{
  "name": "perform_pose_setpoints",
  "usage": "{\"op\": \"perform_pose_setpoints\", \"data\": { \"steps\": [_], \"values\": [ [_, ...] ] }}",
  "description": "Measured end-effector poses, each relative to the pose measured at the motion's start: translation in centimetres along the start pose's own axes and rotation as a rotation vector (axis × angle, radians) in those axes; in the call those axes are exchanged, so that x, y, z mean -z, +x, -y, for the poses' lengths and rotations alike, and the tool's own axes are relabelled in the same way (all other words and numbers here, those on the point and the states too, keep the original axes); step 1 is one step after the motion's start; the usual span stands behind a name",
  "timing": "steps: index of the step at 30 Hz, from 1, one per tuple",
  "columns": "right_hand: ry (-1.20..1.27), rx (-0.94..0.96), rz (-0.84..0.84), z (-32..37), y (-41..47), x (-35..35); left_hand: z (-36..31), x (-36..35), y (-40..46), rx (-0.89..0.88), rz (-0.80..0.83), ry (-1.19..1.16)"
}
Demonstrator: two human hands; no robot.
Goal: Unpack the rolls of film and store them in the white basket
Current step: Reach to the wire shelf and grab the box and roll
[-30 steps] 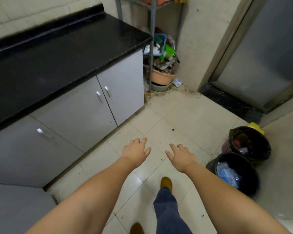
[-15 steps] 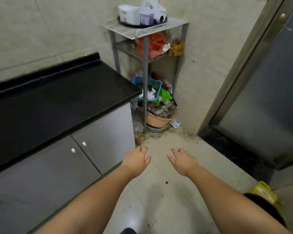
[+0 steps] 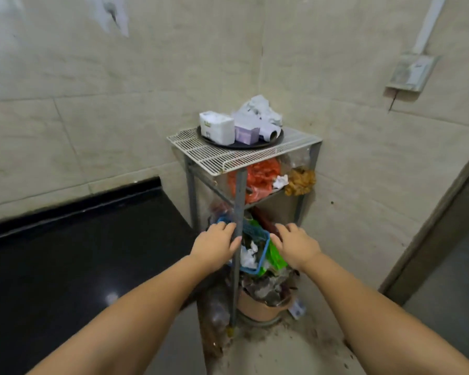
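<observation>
A dark round tray (image 3: 217,142) sits on the white wire top (image 3: 201,150) of a metal corner rack. On it lie a white wrapped pack (image 3: 217,127), a small purple box (image 3: 244,135) and a crumpled white wrapper with a roll end (image 3: 259,110). My left hand (image 3: 214,243) and my right hand (image 3: 295,244) are stretched out side by side well below the tray, in front of the rack's lower shelves. Both hold nothing, fingers loosely spread. No white basket shows.
A black countertop (image 3: 79,253) runs along the left, ending at the rack. The rack's shelves hold orange bags (image 3: 260,177), a blue basket (image 3: 257,247) of scraps and a tan basin (image 3: 266,307) near the floor. A door frame (image 3: 439,220) stands at the right.
The view has lifted from the floor and bins to the corner rack, which is now closer. Both hands stay extended and empty.
</observation>
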State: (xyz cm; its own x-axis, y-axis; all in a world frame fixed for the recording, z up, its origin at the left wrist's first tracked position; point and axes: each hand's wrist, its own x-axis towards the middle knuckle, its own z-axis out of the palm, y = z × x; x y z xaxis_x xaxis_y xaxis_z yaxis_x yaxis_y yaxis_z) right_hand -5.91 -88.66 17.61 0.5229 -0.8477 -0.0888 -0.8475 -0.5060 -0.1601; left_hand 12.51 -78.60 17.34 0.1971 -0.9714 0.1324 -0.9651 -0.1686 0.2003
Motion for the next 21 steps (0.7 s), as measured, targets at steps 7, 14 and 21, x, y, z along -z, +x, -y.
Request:
{"op": "perform_pose_setpoints", "data": {
  "steps": [7,14,21],
  "values": [
    [0.038,0.134,-0.259,-0.5,17.0,9.4,2.9,7.2,17.4,0.060,-0.229,-0.038],
    [-0.030,0.357,-0.446,1.0,32.7,15.7,5.1,10.3,32.2,0.328,-0.387,-0.089],
    [-0.028,0.437,-0.236,2.5,42.4,15.7,5.9,10.8,42.2,0.797,-0.243,-0.382]
  ]
}}
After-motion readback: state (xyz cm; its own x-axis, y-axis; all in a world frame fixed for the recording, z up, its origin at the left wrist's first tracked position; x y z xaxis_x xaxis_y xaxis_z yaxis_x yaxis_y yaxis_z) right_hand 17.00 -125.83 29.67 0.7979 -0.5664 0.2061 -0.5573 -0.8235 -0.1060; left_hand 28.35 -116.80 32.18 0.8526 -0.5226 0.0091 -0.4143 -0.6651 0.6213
